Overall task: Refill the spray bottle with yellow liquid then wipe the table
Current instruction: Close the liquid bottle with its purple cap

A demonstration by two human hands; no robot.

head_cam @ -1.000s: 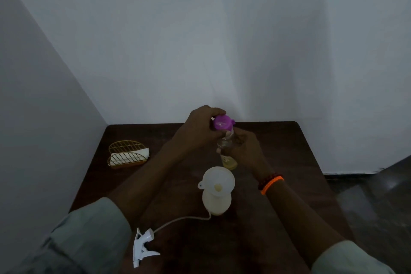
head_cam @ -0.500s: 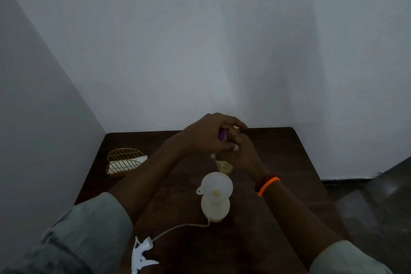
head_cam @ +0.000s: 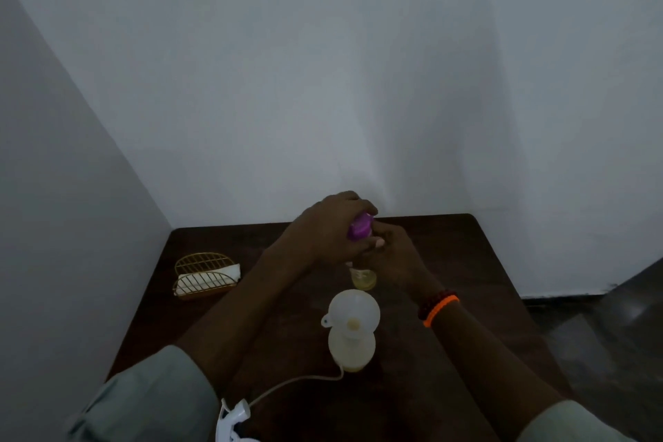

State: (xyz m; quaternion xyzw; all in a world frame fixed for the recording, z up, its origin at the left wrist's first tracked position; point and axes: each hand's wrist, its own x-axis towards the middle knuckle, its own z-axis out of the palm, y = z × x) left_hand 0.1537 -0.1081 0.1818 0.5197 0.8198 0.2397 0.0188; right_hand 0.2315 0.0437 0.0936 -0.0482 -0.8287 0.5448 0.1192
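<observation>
Your left hand [head_cam: 324, 230] is closed around the purple cap [head_cam: 358, 229] of the small refill bottle [head_cam: 364, 278]. Your right hand [head_cam: 391, 257] is wrapped around the body of that bottle, which shows yellow liquid at its base. The spray bottle [head_cam: 352, 348], fitted with a white funnel [head_cam: 354, 310], stands on the table [head_cam: 466, 262] at 6 o'clock from the refill bottle. The trigger head [head_cam: 233, 422] lies at 8 o'clock from the spray bottle. The wire holder [head_cam: 204, 274] with cloth [head_cam: 215, 274] sits at 9 o'clock.

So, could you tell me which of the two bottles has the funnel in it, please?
The nearer bottle, standing free with the white funnel in its neck; the farther bottle is in the hands, purple cap on top.
</observation>
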